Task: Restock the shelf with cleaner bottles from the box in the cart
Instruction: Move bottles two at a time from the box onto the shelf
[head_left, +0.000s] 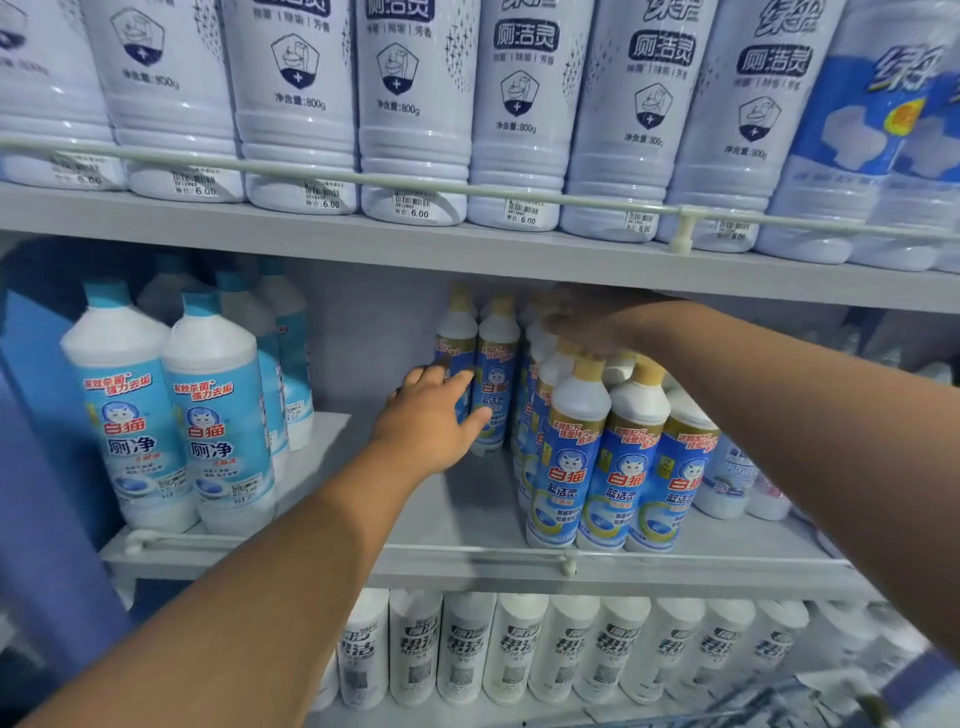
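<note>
Two yellow-capped cleaner bottles (485, 374) stand upright deep on the middle shelf (467, 509), beside the front cluster (618, 457). Left hand (434, 415) wraps the leftmost one, likely nudging it against its neighbour to close the row. Right hand (587, 317) rests over rear caps, blurred, grip unclear, probably steadying. Bare shelf left of them awaits stock; cart box unseen.

Bare shelf floor (363, 452) lies open between teal-capped bottles (171, 415) (left) and gold-capped bottles (613, 457)

Bright, even, bluish light; wide-angle bowing at edges; right hand (587, 317) motion-blurred; corners soft.
</note>
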